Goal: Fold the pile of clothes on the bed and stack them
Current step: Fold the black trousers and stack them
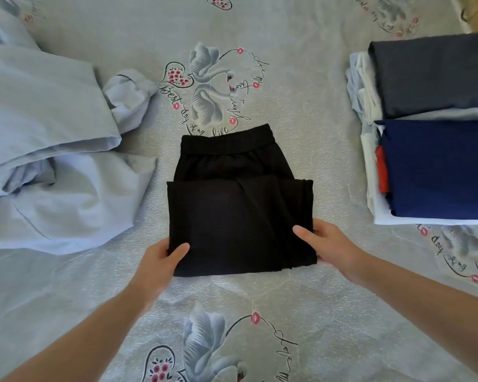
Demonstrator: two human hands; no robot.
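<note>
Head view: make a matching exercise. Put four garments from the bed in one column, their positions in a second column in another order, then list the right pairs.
Things:
1. black pants
2. light blue clothes
3. navy garment
4. dark grey garment

Places:
A. top of the near stack, right side
B. unfolded heap, left side
C. top of the far stack, right side
D. centre, gripped by left hand and right hand

Pairs: 1-D, 2-B, 3-A, 4-C

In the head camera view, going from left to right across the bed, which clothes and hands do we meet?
Unfolded light blue clothes → left hand → folded black trousers → right hand → stack of folded clothes.
</note>
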